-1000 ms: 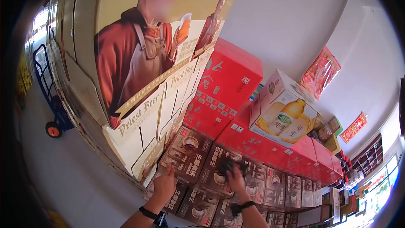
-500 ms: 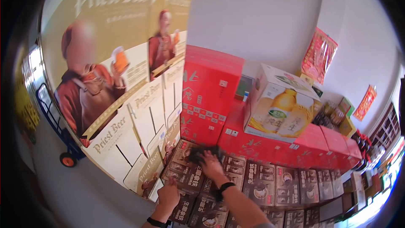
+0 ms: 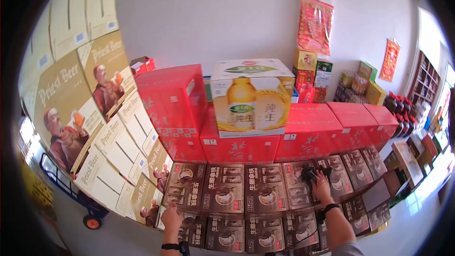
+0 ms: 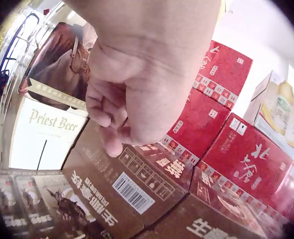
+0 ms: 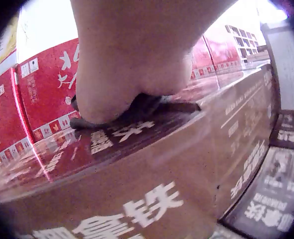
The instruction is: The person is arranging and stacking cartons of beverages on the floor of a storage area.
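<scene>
A black cloth (image 3: 309, 174) lies bunched on top of the upper row of brown printed cartons (image 3: 222, 194), right of the middle. My right hand (image 3: 322, 188) presses on it from above with spread fingers. In the right wrist view, dark cloth (image 5: 152, 104) shows under the hand's heel, while the fingers are hidden. At the left end of the cartons, my left hand (image 3: 171, 216) holds nothing. Its fingers (image 4: 113, 144) are loosely curled over a carton's edge in the left wrist view, and the index fingertip hangs lowest, close to the brown carton (image 4: 127, 186).
Red cartons (image 3: 239, 147) stand behind the brown ones, with a white beer carton (image 3: 251, 99) on top. A tall stack of Priest Beer cartons (image 3: 71, 109) rises at the left, beside a blue hand truck (image 3: 76, 199). A thin black cord (image 3: 303, 241) crosses the lower front cartons.
My right hand with the black cloth has swept across the brown cartons, first left, then far to the right. The head view has turned right. My left hand stays near the left end.
</scene>
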